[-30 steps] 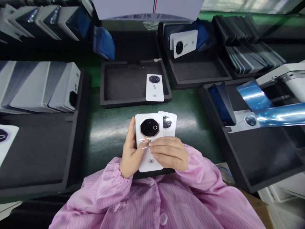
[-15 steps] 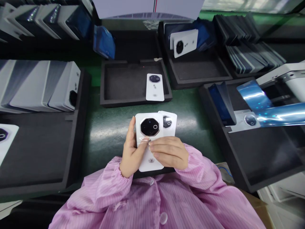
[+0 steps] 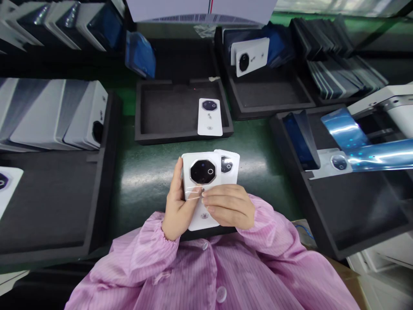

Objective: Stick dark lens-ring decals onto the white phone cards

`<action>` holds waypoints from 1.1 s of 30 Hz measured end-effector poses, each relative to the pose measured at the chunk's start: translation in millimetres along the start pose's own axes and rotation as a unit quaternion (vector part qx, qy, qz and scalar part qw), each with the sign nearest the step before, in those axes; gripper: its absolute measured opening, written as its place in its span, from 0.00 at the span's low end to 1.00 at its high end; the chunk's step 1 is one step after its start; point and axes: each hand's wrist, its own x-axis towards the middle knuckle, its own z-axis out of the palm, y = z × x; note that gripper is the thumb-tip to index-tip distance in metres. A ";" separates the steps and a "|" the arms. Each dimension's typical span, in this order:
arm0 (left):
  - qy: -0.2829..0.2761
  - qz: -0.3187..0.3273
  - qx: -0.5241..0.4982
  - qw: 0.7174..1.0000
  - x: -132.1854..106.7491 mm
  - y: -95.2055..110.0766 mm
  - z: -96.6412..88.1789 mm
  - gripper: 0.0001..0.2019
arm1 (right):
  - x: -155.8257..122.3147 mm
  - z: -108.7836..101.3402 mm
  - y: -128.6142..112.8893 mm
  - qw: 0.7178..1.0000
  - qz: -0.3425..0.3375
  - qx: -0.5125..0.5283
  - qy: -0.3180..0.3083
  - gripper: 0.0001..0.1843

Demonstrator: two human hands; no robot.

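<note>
In front of my body is a white phone back cover (image 3: 204,216) with a black octagonal camera area at its top. My left hand (image 3: 180,206) is closed round its left edge, thumb across the front. A strip of clear film (image 3: 193,192) shows as bright lines over that thumb. The bunched fingertips of my right hand (image 3: 229,206) pinch at the film by the cover's middle. A second white cover (image 3: 230,165) sticks out behind the first, partly hidden by my right hand; what supports it is hidden.
A black foam tray (image 3: 180,138) ahead holds another white cover (image 3: 209,125). Left, a tray (image 3: 97,206) carries stacked covers (image 3: 80,116). Right, a tray (image 3: 322,215) holds a cover beside shiny blue film (image 3: 380,155). More filled trays stand behind on the green table (image 3: 145,172).
The held cover has shifted very slightly up and left, with a small tilt. Both hands keep nearly the same grip, and the film lines over the left thumb look a little different.
</note>
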 end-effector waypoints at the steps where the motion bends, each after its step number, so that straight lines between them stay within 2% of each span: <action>1: 0.000 0.003 0.003 1.000 -0.4 -0.2 0.0 0.35 | 0.0 0.0 0.0 1.000 -0.001 -0.001 0.001 0.05; 20: -0.003 0.026 0.004 1.000 -2.4 -1.6 -0.4 0.35 | -2.7 1.6 0.9 1.000 -0.018 0.002 0.017 0.06; 27: -0.003 0.009 -0.007 1.000 -3.3 -0.5 -0.4 0.35 | -5.2 -0.1 1.6 1.000 -0.023 0.004 0.010 0.07; 30: 0.005 -0.018 -0.020 1.000 -3.2 0.4 0.7 0.33 | 1.4 -3.2 0.2 0.998 0.019 -0.047 0.021 0.08; 33: 0.007 -0.069 -0.067 0.995 -2.7 2.1 3.5 0.35 | 5.7 -5.1 -0.4 0.978 0.100 -0.157 0.091 0.16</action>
